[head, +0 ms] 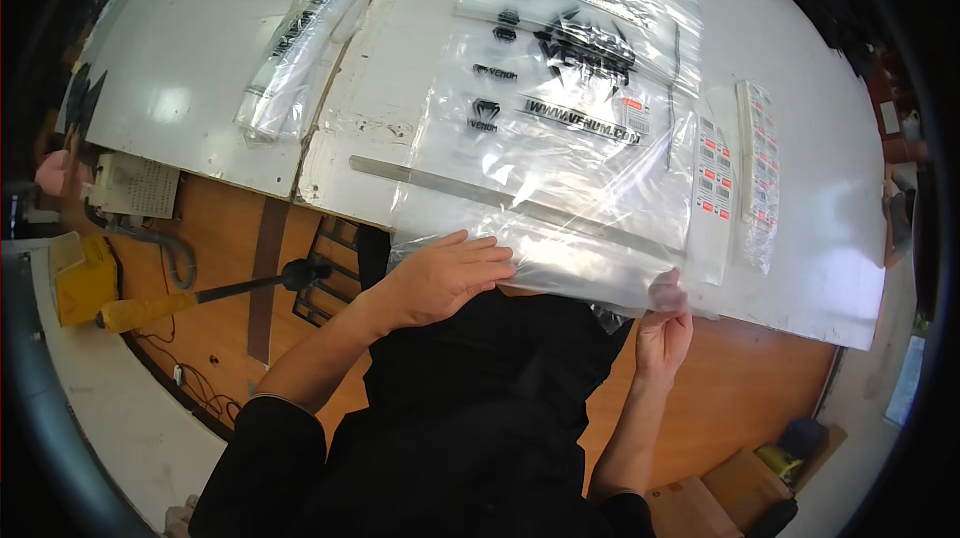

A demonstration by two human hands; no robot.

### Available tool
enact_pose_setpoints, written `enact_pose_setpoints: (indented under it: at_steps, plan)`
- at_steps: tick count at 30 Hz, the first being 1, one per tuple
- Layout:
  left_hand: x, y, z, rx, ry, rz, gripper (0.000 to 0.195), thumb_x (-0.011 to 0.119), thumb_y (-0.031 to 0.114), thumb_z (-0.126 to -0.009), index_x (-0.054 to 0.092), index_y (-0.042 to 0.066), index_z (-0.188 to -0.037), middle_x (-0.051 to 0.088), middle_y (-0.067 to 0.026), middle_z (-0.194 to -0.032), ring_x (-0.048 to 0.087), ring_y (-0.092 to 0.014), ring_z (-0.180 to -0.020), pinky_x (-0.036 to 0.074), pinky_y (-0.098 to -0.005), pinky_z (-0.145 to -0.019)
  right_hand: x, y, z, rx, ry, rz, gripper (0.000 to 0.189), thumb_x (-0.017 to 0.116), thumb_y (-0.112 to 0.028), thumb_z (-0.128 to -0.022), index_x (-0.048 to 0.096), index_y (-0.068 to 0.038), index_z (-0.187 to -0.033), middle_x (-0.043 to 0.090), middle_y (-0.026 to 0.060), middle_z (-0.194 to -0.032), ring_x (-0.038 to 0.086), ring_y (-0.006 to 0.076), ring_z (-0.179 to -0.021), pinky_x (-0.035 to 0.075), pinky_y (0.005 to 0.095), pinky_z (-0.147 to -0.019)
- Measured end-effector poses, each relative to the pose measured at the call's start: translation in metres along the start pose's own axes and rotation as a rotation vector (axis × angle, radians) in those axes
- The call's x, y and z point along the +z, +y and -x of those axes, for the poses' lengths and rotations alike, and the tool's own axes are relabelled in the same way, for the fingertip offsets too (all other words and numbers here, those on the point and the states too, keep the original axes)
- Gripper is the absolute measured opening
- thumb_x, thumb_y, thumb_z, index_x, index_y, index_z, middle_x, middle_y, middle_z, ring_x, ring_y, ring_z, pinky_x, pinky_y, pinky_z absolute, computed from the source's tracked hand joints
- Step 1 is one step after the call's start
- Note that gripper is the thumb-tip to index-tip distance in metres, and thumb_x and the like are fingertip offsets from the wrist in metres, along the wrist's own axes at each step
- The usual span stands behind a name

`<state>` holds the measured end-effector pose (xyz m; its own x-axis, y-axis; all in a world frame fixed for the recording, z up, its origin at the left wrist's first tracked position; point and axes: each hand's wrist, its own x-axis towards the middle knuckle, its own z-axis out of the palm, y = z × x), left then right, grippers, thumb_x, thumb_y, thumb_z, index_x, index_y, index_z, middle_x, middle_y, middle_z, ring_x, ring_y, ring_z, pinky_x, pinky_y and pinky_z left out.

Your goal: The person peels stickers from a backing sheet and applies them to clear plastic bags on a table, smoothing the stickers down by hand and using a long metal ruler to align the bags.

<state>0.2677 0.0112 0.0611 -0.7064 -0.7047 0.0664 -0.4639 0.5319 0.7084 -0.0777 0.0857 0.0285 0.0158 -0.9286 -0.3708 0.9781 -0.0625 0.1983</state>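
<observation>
A stack of clear printed plastic bags (465, 155) lies on the white table (817, 163) before me, its near end reaching the table's front edge. A long flat metal strip, perhaps a ruler (379, 168), crosses the lower part of the bags and sticks out at the left. My left hand (450, 273) rests flat on the near edge of the plastic, fingers extended to the right. At the near right corner, my right hand (666, 313) pinches the plastic between thumb and fingers, with the fingertips seen through the film. A sheet of small red-and-white stickers (714, 178) lies right of the bags.
More stickers in clear plastic (759, 163) lie further right. A bundle of printed plastic bags (300, 42) is at the upper left, beyond a table seam. Below left are a padded-handled rod (150, 311), a yellow bin (84, 279) and cables; cardboard boxes (694, 508) stand at the lower right.
</observation>
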Motion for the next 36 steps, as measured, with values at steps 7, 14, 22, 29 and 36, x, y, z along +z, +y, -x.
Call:
enact_pose_setpoints:
  at_steps: [7, 14, 22, 29, 36]
  plan:
    - [-0.008, 0.005, 0.001, -0.062, 0.05, 0.1, 0.032, 0.059, 0.01, -0.094, 0.062, 0.01, -0.126, 0.06, -0.0071, -0.132, 0.053, -0.026, -0.128, 0.038, -0.0435, -0.11, 0.026, 0.042, -0.031, -0.564, -0.147, 2.257, 0.013, 0.06, -0.012, -0.091, 0.068, -0.004, -0.097, 0.067, 0.0059, -0.087, 0.061, 0.0178, -0.079, 0.05, 0.0319, -0.061]
    - [-0.017, 0.012, 0.0, -0.076, 0.106, 0.162, 0.033, 0.059, 0.009, -0.094, 0.062, 0.01, -0.126, 0.061, -0.0081, -0.131, 0.053, -0.026, -0.127, 0.038, -0.0439, -0.11, 0.038, 0.05, -0.056, -0.849, -0.609, 2.925, 0.022, 0.066, -0.007, -0.076, 0.068, -0.007, -0.098, 0.066, 0.0141, -0.091, 0.061, 0.0361, -0.083, 0.05, 0.0457, -0.076]
    - [-0.013, 0.005, 0.0, -0.02, 0.048, 0.054, 0.032, 0.057, 0.018, -0.096, 0.061, 0.012, -0.127, 0.061, -0.0085, -0.129, 0.054, -0.027, -0.126, 0.04, -0.0476, -0.106, 0.033, 0.035, -0.073, -0.684, -0.614, 2.877, 0.024, 0.07, -0.011, -0.074, 0.069, -0.008, -0.098, 0.065, 0.0173, -0.089, 0.06, 0.0364, -0.09, 0.047, 0.0448, -0.08]
    - [-0.016, 0.006, 0.001, -0.039, -0.019, 0.015, 0.035, 0.061, 0.023, -0.093, 0.061, 0.011, -0.126, 0.061, -0.0099, -0.128, 0.054, -0.029, -0.124, 0.04, -0.0481, -0.106, 0.042, 0.053, -0.072, -0.711, -0.489, 2.948, 0.012, 0.066, -0.017, -0.078, 0.066, -0.009, -0.087, 0.063, 0.0132, -0.082, 0.06, 0.0335, -0.084, 0.048, 0.0455, -0.077]
    - [-0.017, 0.006, -0.003, 0.001, -0.023, -0.005, 0.037, 0.063, 0.028, -0.092, 0.062, 0.009, -0.123, 0.063, -0.0112, -0.126, 0.055, -0.029, -0.121, 0.041, -0.0471, -0.104, 0.03, 0.041, -0.092, -0.847, -0.586, 3.034, 0.011, 0.064, -0.016, -0.079, 0.059, -0.008, -0.074, 0.059, 0.015, -0.075, 0.058, 0.0347, -0.074, 0.047, 0.0466, -0.067]
